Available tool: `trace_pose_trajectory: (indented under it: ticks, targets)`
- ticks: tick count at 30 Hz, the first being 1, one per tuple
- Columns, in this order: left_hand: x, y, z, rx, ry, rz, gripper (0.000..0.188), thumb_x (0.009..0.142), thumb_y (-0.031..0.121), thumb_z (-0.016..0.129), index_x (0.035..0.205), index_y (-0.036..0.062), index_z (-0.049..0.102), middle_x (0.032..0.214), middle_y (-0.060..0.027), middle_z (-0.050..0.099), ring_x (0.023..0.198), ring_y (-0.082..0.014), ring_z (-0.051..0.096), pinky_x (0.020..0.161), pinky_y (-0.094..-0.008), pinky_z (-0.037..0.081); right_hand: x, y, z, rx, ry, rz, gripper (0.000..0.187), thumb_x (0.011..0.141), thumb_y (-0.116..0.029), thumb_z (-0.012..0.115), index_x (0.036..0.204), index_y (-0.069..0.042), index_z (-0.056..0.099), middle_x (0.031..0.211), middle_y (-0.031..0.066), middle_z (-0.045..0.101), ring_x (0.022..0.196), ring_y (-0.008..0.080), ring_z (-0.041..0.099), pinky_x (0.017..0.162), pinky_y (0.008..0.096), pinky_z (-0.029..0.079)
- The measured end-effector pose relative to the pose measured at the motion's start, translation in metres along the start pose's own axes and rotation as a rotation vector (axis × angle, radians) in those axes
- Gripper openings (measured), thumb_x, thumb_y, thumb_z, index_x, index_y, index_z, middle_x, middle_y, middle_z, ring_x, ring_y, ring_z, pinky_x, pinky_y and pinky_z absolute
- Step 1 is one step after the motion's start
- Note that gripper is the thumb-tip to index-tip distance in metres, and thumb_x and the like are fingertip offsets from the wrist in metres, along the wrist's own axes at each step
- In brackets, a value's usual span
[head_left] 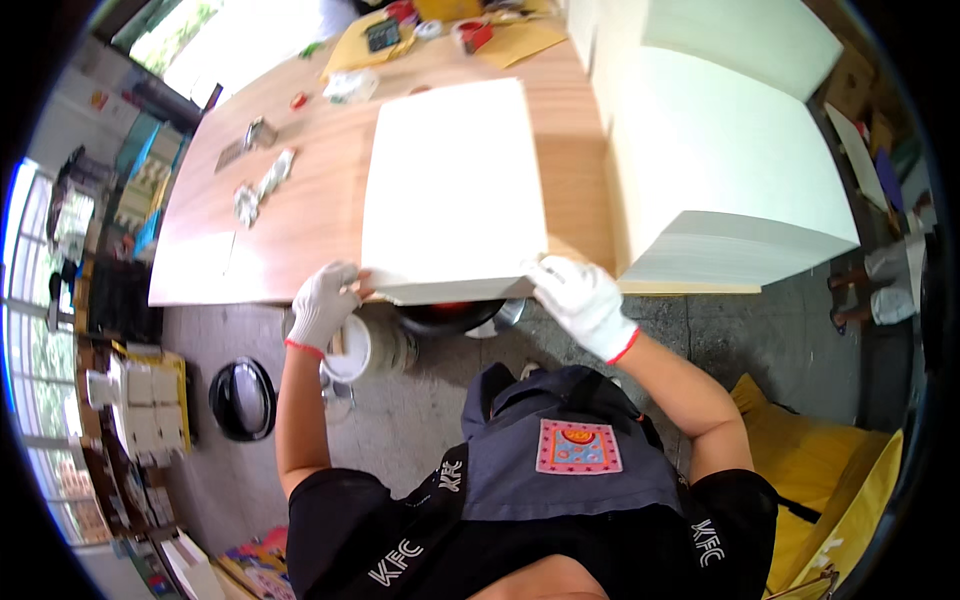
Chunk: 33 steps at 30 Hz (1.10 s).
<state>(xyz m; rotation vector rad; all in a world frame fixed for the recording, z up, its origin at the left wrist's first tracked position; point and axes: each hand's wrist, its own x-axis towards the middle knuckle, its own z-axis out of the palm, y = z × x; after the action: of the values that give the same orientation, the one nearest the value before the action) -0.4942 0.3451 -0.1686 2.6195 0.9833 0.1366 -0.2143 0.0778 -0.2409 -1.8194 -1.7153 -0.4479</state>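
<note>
White cotton gloves with red cuffs cover both my hands, and between them I hold a thick stack of large white sheets (455, 185) lying flat on the light brown wooden table (300, 215), its near edge hanging just over the table's front edge.

Below that overhang, on the grey concrete floor (400, 440), stands a round white tub (365, 348) just under my left wrist; I cannot tell what is in it. Beside it, a dark round bowl-like vessel (450, 315) shows something red inside, mostly hidden by the stack. A black ring-shaped lid or pan (242, 398) lies further left on the floor.

My left hand (325, 300) grips the stack's near left corner, fingers (340, 275) curled shut around the edge. My right hand (580, 300) clasps the near right corner the same way, fingers (548, 270) closed over the top sheet.

To my right, a much taller block of stacked white sheets (720, 170) sits on the table, just beside the one I hold. At the table's far end lie yellow envelopes (520, 42) and small odds and ends; some crumpled silvery wrappers (262, 185) lie to the left.
</note>
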Motion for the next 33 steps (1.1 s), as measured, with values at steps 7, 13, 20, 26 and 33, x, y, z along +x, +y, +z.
trace_pose_trajectory:
  ticks: [7,13,20,26,33]
  targets:
    - [0.04,0.048,-0.046,0.427,-0.234,-0.061,0.04,0.081,0.032,0.079,0.115,0.0128,0.075,0.117,-0.0162,0.071,0.103,-0.0341,0.069,0.086,-0.0462,0.052,-0.045,0.022,-0.07,0.132,-0.045,0.06,0.044,0.086,-0.024,0.073,0.128,-0.013,0.064,0.125,0.0075,0.065,0.095,0.0256,0.067,0.081,0.0392,0.055]
    - [0.071,0.191,-0.035,0.008,0.2,0.614,0.042,0.079,0.012,0.081,0.12,0.0112,0.072,0.113,-0.0108,0.072,0.105,-0.031,0.068,0.089,-0.0383,0.054,-0.069,0.134,-0.218,-0.085,0.571,0.45,0.024,0.093,-0.023,0.071,0.112,-0.008,0.068,0.097,0.0114,0.072,0.088,0.0288,0.069,0.078,0.0389,0.056]
    - [0.107,0.439,0.019,-0.141,0.177,1.188,0.035,0.085,0.008,0.074,0.12,0.01,0.072,0.126,-0.0106,0.068,0.118,-0.0297,0.062,0.1,-0.0392,0.051,-0.104,0.251,-0.326,-0.237,0.262,1.151,0.06,0.094,-0.066,0.053,0.099,-0.007,0.066,0.1,0.019,0.072,0.095,0.0378,0.069,0.083,0.0459,0.051]
    - [0.167,0.549,0.078,-0.059,0.005,1.037,0.032,0.091,0.009,0.057,0.119,0.0113,0.071,0.124,-0.0101,0.067,0.115,-0.034,0.059,0.1,-0.0431,0.048,-0.085,0.262,-0.352,-0.679,0.07,0.53,0.043,0.095,-0.055,0.058,0.089,-0.013,0.064,0.083,0.0108,0.065,0.084,0.0338,0.067,0.075,0.0442,0.053]
    - [0.167,0.58,0.088,-0.197,-0.04,0.979,0.035,0.088,0.005,0.054,0.119,0.0085,0.071,0.12,-0.0112,0.069,0.108,-0.0326,0.062,0.096,-0.04,0.05,-0.06,0.266,-0.335,-0.009,0.294,0.824,0.057,0.098,-0.062,0.048,0.091,-0.007,0.06,0.085,0.0165,0.065,0.088,0.0378,0.064,0.077,0.0448,0.049]
